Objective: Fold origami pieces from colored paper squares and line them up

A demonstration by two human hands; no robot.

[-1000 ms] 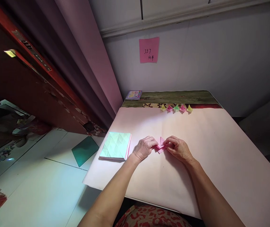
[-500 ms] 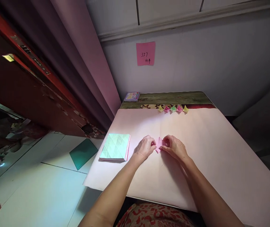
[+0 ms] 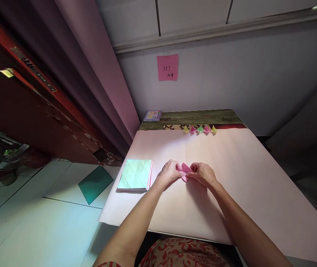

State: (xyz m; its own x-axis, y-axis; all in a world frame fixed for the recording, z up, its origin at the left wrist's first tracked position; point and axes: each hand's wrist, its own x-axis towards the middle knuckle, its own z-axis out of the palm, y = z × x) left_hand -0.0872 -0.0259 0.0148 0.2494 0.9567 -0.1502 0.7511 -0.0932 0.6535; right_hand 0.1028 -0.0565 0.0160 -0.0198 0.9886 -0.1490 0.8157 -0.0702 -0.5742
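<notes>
Between my two hands is a small folded piece of pink paper (image 3: pixel 184 171), just over the middle of the table. My left hand (image 3: pixel 170 171) pinches its left side between thumb and fingers. On the other side my right hand (image 3: pixel 203 172) grips the right edge, its fingertips partly covering the paper. To the left of my hands lies a stack of square folding paper (image 3: pixel 135 174), with a creased light green sheet on top and pink edges below. A row of several small folded paper pieces (image 3: pixel 200 129) in yellow, pink and green stands at the table's far side.
Pale paper covers most of the table (image 3: pixel 247 185). A small patterned pack (image 3: pixel 153 115) sits at the far left corner. The wall behind bears a pink note (image 3: pixel 167 68). Left of the table are a purple curtain (image 3: pixel 92 66) and a dark green square (image 3: pixel 95 184) on the tiled floor.
The pink paper has been spread wider between my hands, its folds now more opened and its point facing away from me. Both hands keep their hold. The view has shifted slightly.
</notes>
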